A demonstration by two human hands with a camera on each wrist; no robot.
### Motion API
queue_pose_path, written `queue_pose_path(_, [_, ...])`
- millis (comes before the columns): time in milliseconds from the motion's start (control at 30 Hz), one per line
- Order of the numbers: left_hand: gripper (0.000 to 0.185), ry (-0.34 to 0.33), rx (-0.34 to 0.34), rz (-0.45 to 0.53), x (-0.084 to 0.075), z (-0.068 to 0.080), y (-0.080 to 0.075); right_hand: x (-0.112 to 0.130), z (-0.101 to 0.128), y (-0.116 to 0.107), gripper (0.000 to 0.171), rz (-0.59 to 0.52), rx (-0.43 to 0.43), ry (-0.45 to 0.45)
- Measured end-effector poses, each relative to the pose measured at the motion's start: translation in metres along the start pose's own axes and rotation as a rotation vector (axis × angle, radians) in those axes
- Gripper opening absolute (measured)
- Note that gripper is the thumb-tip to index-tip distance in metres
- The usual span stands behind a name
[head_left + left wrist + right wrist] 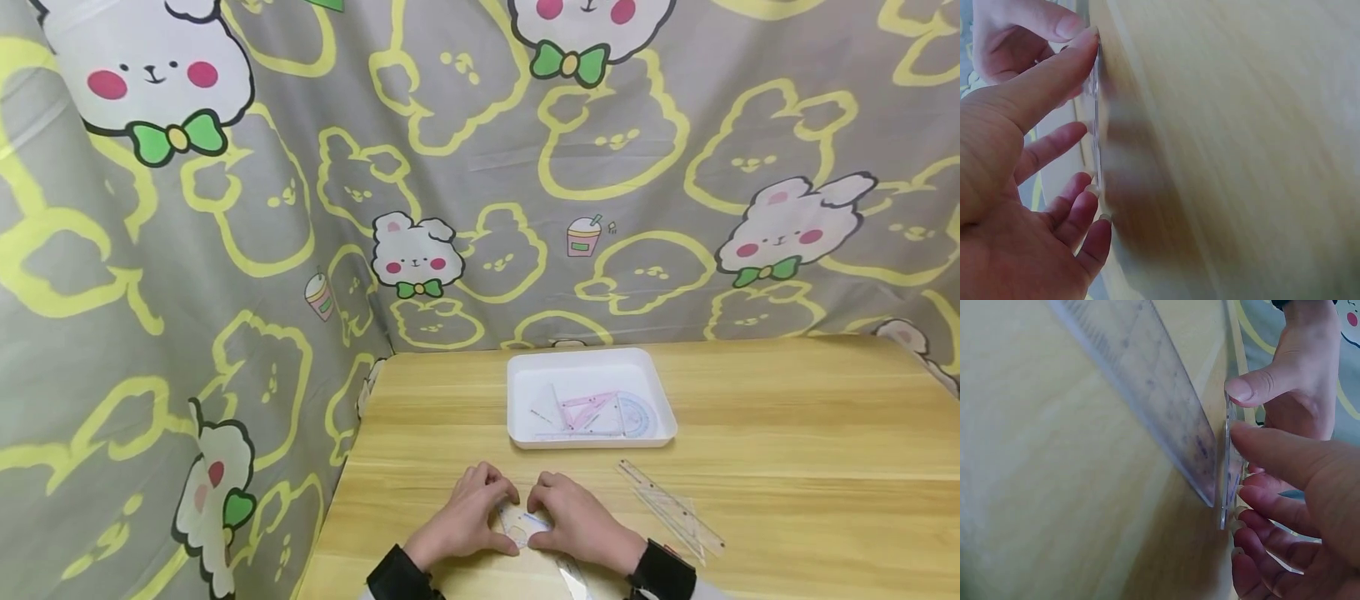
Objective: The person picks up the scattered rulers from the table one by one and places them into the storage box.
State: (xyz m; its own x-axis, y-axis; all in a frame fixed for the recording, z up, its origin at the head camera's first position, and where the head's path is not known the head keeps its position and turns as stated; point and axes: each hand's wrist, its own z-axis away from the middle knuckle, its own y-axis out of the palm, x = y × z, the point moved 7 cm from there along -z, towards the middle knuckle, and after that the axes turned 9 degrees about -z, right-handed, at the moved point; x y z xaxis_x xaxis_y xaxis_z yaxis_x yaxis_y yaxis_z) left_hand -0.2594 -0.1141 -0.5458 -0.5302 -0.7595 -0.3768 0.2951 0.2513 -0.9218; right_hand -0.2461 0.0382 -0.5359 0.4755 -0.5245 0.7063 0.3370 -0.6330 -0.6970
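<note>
Near the table's front edge my two hands meet around a small clear plastic piece (520,525) with faint printing. My left hand (480,504) pinches its left edge, thumb on one side and fingertips on the other. My right hand (558,510) holds the right edge the same way. The left wrist view shows the clear piece (1095,94) edge-on against the wood, between the left hand's (1079,125) thumb and fingers. In the right wrist view the clear piece (1225,509) stands edge-on beside the right hand (1242,475), and the left hand (1291,387) is behind it.
A white tray (525,379) further back holds a pink set square, a blue protractor and rulers. Clear rulers (671,508) lie right of my hands. Another clear ruler (1147,394) lies close under my right hand. Printed cloth hangs behind and to the left of the wooden table (787,433).
</note>
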Motion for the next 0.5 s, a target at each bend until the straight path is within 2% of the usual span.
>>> queue_pose_path(233, [0.047,0.003,0.000,0.001,-0.0020,-0.0018,0.0016,-0.0010,0.0016,0.0006,0.034,0.021,-0.037,0.003])
queue_pose_path(400, [0.052,0.045,-0.011,0.000,-0.0044,-0.0025,0.0016,-0.0034,0.0006,0.0020,0.035,0.008,-0.037,0.017])
queue_pose_path(433, [0.052,0.061,-0.015,0.015,-0.0048,-0.0030,0.0017,-0.0041,0.0002,0.0019,0.035,-0.006,-0.036,0.020])
queue_pose_path(500, [0.046,0.087,-0.019,0.113,-0.0049,-0.0042,0.0014,-0.0050,-0.0007,0.0011,0.034,-0.050,-0.035,0.021])
